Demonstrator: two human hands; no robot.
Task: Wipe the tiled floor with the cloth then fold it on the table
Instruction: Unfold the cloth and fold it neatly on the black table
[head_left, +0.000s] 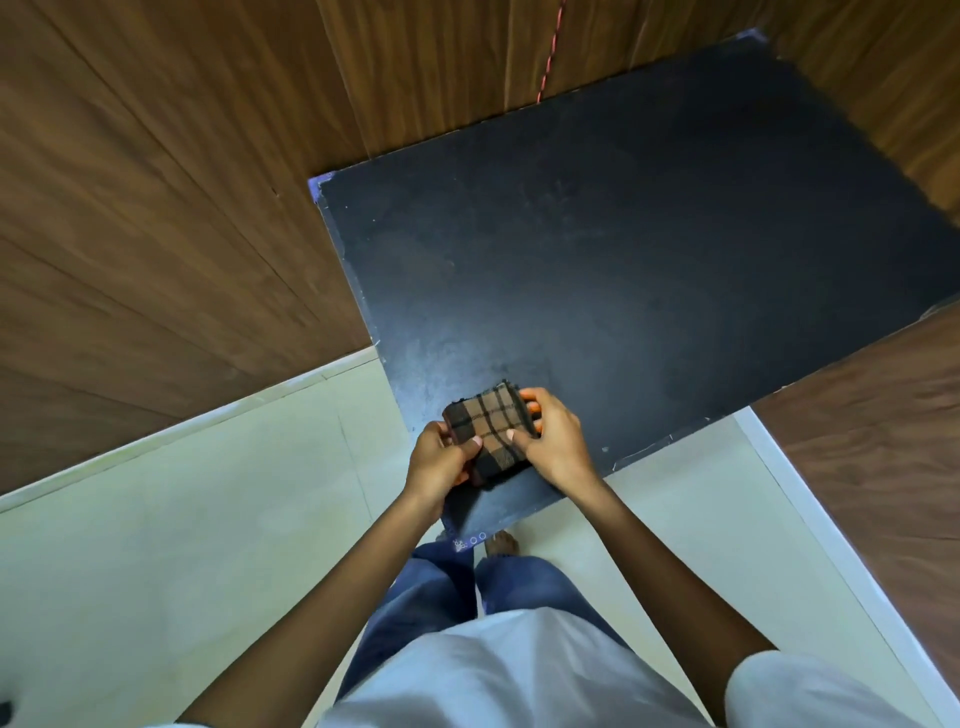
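Observation:
A brown and black checked cloth (488, 430), folded into a small thick rectangle, lies at the near left corner of the black table (649, 249). My left hand (439, 460) grips its near left edge, thumb on top. My right hand (553, 441) holds its right side, with fingers curled around the far edge and the thumb pressing on top. The pale tiled floor (182, 545) spreads below and to the left of the table.
Wood-panelled walls (156, 208) enclose the table at the left and back, and a brown panel (883, 441) stands at the right. A thin red cord (550, 52) hangs on the back wall. My legs and a bare foot (501, 543) stand at the table's near edge.

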